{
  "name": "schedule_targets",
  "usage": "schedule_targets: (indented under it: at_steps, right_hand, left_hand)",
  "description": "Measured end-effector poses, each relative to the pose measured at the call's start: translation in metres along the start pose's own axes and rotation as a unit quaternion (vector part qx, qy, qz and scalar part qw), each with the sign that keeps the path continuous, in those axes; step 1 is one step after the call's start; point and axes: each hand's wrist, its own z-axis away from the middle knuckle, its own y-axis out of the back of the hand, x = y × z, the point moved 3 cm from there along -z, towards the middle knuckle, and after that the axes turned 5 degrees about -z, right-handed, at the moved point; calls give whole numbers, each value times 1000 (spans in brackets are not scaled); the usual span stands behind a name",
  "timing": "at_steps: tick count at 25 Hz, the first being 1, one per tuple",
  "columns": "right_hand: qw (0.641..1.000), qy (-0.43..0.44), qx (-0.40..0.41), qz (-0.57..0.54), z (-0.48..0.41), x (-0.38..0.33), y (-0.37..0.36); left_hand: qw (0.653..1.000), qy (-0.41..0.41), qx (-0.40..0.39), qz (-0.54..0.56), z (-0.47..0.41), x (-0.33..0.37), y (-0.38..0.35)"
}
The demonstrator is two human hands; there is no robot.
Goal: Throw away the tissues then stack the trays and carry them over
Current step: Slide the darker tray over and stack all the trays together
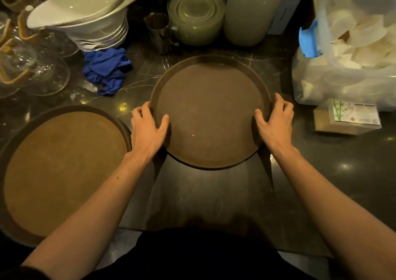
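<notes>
A round brown tray [210, 82] lies on the dark marble counter in front of me, its near edge over the counter's edge. My left hand [147, 129] grips its left rim, thumb inside the tray. My right hand [274, 123] grips the right rim the same way. A second round tray [64, 168], lighter brown, rests at the left, partly past the counter's front edge; a dark rim under it hints at another tray below. No tissues show on either tray.
Stacked white bowls [90, 18] and a blue cloth [107, 69] sit at the back left, beside glass domes [32, 69]. Behind the tray stand a metal cup [158, 33], glass plates [196, 13] and a large jar [250, 11]. A clear plastic bin [351, 54] and a small box [351, 116] fill the right.
</notes>
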Motion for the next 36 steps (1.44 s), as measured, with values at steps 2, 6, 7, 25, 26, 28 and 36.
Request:
schedule_targets:
  at_steps: [2, 6, 7, 25, 26, 28, 36]
  right_hand:
    - [1000, -23, -2, 3, -4, 6, -6]
    - [998, -40, -3, 38, -8, 10, -16]
    - [998, -46, -3, 43, -10, 9, -16]
    - [991, 6, 61, -118, 72, -32, 27]
    - [990, 11, 60, -124, 78, -35, 25]
    - [989, 17, 55, -137, 95, -43, 20]
    - [987, 29, 46, -151, 176, -94, -23]
  left_hand:
    - [1000, 19, -9, 9, -7, -1, -8]
    - [999, 49, -7, 13, -17, 1, -19]
    - [998, 56, 1, 6, -19, 2, -19]
    - [979, 28, 177, 100, 62, -22, 59]
    - [977, 30, 186, 101, 70, -27, 66]
    - [974, 35, 201, 102, 84, -41, 78]
    - [968, 62, 214, 115, 123, -133, 124]
